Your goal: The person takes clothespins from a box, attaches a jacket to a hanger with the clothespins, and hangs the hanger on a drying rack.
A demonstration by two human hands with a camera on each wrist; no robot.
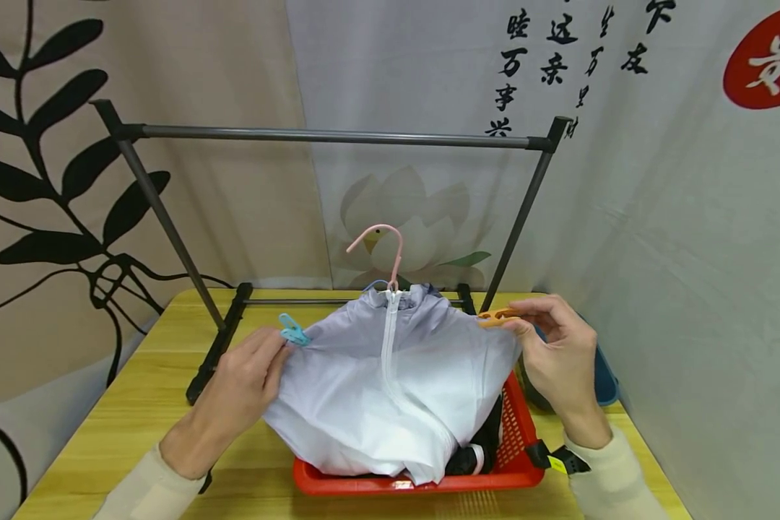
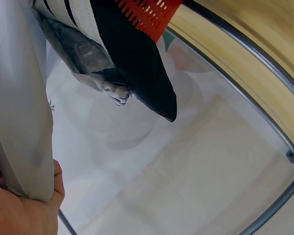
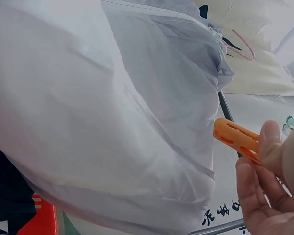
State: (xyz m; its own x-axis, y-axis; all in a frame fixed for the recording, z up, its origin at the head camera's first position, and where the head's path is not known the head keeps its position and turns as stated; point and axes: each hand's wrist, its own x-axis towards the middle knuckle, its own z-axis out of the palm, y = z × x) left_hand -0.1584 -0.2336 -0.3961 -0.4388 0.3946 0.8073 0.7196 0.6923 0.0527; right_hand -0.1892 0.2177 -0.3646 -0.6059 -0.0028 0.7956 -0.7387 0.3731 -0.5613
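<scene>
A pale grey-white zip jacket (image 1: 351, 390) hangs on a pink hanger (image 1: 396, 253), its hook rising above the collar. With my left hand (image 1: 240, 383) I grip the cloth at the jacket's left shoulder, just below a light blue clothespin (image 1: 294, 330) clipped there. In the left wrist view that hand (image 2: 27, 210) has the pale fabric between thumb and fingers. My right hand (image 1: 562, 354) pinches an orange clothespin (image 1: 497, 318) at the opposite shoulder. The right wrist view shows the orange clothespin's (image 3: 235, 138) tip against the fabric edge; whether it bites the cloth is unclear.
Beneath the jacket, a red basket (image 1: 526, 433) holds dark clothing (image 1: 484, 433). A grey metal rack (image 1: 338, 135) stands behind on the yellow wooden table (image 1: 149, 404). Behind my right hand is a blue container (image 1: 604, 379), partly hidden. A printed curtain (image 1: 689, 217) hangs at the back.
</scene>
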